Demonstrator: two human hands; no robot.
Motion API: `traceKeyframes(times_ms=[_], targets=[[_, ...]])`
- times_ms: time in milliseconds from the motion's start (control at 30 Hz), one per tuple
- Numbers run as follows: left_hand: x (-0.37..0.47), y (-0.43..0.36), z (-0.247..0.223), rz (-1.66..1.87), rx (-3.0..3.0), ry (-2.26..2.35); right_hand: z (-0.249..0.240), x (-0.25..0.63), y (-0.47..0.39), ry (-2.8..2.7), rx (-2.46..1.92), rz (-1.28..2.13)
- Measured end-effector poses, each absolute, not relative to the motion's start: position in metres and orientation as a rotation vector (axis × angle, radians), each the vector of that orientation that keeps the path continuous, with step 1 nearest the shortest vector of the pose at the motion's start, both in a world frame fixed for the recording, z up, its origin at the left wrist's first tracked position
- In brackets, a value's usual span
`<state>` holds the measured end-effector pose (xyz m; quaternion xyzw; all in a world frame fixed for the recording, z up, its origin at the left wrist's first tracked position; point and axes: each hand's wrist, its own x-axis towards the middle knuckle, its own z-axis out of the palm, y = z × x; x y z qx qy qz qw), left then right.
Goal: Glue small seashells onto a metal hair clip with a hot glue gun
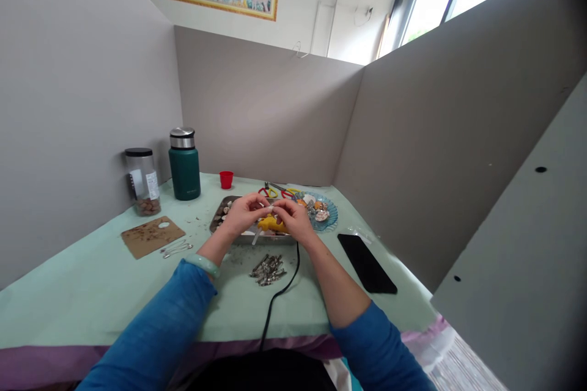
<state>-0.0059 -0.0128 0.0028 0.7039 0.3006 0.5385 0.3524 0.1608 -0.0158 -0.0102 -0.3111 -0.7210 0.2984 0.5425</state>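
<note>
My left hand [250, 211] and my right hand [294, 217] meet over a metal tray [224, 239], fingertips pinched together. Between them is a small whitish piece [270, 208], too small and too covered to name. A yellow glue gun [271, 224] with a pale glue stick [257, 236] at its rear lies in the tray just below my fingers, its black cord [277, 297] running to the table's front edge. Shell-like pieces [225, 211] show at the tray's left side. Nearer to me is a pile of small metal clips [268, 270].
Right of the tray are a blue plate [334, 212] of shells and a black phone [367, 264]. Pliers [269, 191] and a red cup [226, 180] stand behind. Leftward are a green flask [184, 168], a jar [145, 183], brown card [149, 238] and safety pins [177, 248]. Partitions [270, 110] enclose the table.
</note>
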Motion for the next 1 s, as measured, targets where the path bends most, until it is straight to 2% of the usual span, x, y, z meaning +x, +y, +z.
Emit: traceKeyframes(times_ms=[233, 467, 1000], targets=[[-0.0069, -0.0197, 0.0092, 1.333, 1.712, 0.835, -0.0058, 0.1633, -0.0179, -1.692, -0.689, 0.836], [-0.0101, -0.0191, 0.0071, 1.195, 1.743, 0.841, -0.005, 0.1636, -0.0199, -1.744, -0.695, 0.837], [-0.0138, -0.0146, 0.0033, 1.142, 1.578, 0.767, -0.0098, 0.1662, -0.0124, -1.672, -0.676, 0.901]])
